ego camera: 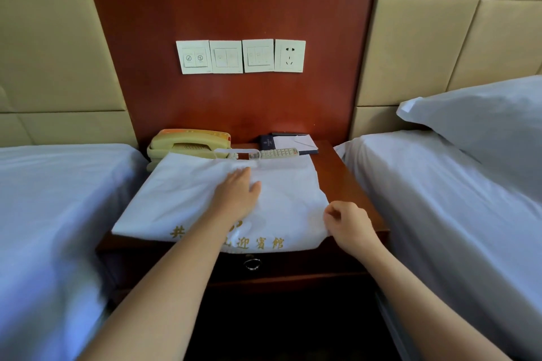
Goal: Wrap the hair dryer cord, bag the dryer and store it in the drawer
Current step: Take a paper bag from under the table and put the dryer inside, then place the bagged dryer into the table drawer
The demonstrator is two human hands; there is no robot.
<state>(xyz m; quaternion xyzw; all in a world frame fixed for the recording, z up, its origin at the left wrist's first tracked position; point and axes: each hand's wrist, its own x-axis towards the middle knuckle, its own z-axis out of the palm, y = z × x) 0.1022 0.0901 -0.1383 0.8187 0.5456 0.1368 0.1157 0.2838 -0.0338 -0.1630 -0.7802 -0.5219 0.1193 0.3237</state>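
A white bag (181, 193) with gold letters lies flat on the worktop (343, 176) between two beds. It covers most of the top, and its near edge hangs a little over the front.

The left hand (239, 193) lies flat on the middle of the bag, its fingers (243, 174) straight and loose. I think it presses down so the bag does not slide. The right hand (349, 224) is at the bag's right edge. Its fingers are curled, and they seem to pinch that edge, maybe to pull the bag smooth or to fold it.

The hair dryer and its cord cannot be seen. The bag looks quite flat, so I cannot tell if the dryer is inside.

The drawer (308, 265) is just under the bag's near edge. It is closed, and its ring pull (252, 263) hangs in front. It must be opened before anything goes in.

A yellow phone (187, 142), a remote (278, 152) and a notepad (296, 141) sit at the back by the wall, out of the way of the hands.
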